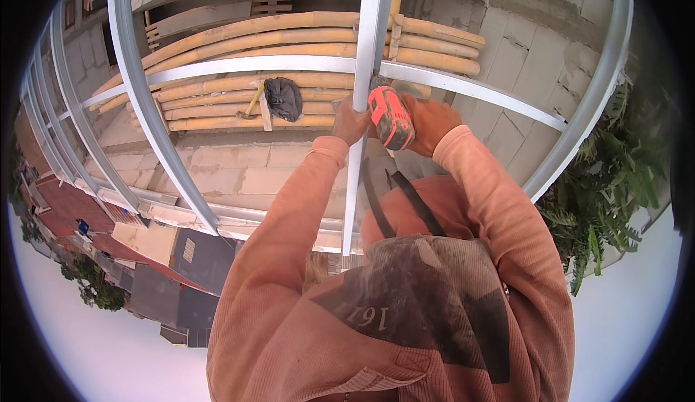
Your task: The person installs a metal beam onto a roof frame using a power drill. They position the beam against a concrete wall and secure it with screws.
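My right hand (432, 123) is wrapped around a red and black cordless drill (391, 116). The drill's front end is up against a silver metal beam (371, 22), close to where a thinner metal crossbar (463, 85) meets it. The drill's body hides its tip and any screw there. On the beam's other side, my left hand (350, 121) grips the metal just below that joint. Its fingertips are partly hidden behind the beam.
More metal beams (130, 76) curve away at the left, and another (619, 47) stands right. Beyond the frame, bamboo poles (253, 38) form a platform holding a hammer (251, 105) and a dark cloth bag (283, 99). A block wall (532, 76) and leafy branches (608, 163) are at right.
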Tool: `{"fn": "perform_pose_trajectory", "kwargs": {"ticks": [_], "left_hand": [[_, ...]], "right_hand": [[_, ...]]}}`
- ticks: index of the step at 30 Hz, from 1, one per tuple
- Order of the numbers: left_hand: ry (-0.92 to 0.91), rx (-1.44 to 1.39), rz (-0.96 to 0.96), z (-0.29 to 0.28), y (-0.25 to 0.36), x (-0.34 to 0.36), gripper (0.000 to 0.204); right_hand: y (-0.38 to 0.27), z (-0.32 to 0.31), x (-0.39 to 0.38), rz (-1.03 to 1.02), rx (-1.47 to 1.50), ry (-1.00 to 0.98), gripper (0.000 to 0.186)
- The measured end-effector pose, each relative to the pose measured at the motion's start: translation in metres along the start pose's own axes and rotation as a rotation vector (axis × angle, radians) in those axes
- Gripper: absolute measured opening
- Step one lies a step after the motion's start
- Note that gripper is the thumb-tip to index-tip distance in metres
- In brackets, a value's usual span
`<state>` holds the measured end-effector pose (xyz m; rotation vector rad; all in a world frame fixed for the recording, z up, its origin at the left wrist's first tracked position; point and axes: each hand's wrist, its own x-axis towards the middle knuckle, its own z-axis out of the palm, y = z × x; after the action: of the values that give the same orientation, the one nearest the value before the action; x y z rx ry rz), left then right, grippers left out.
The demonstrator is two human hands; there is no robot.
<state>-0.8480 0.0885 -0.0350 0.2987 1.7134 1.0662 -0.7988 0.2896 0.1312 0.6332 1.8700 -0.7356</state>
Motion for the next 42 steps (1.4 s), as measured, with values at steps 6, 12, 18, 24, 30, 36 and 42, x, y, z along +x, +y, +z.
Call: {"fn": "perform_pose_trajectory", "kwargs": {"ticks": [6,12,18,24,30,36,42], "left_hand": [[0.000,0.032,-0.006,-0.001,-0.006,-0.006,0.049],[-0.007,0.041,-0.026,-0.003,0.006,-0.003,0.050],[0.009,0.038,-0.026,-0.002,0.009,-0.001,0.048],[0.003,0.023,-0.025,-0.002,0.004,-0.002,0.046],[-0.004,0.013,-0.047,-0.002,0.011,0.001,0.048],[0.024,0.030,-0.018,-0.001,0.004,0.004,0.051],[0.008,0.064,-0.039,0.000,0.003,0.003,0.052]], "right_hand": [[-0.004,0.002,0.002,-0.024,-0.042,-0.047,0.075],[0.003,-0.001,0.009,-0.043,-0.033,-0.025,0.071],[0.004,0.004,0.005,-0.057,-0.039,0.021,0.069],[0.002,-0.003,0.007,-0.017,-0.037,-0.041,0.067],[0.003,-0.001,0.005,-0.049,-0.028,-0.019,0.070],[0.001,0.002,0.008,-0.004,-0.054,-0.024,0.071],[0.000,-0.001,0.008,-0.011,-0.014,-0.066,0.071]]}}
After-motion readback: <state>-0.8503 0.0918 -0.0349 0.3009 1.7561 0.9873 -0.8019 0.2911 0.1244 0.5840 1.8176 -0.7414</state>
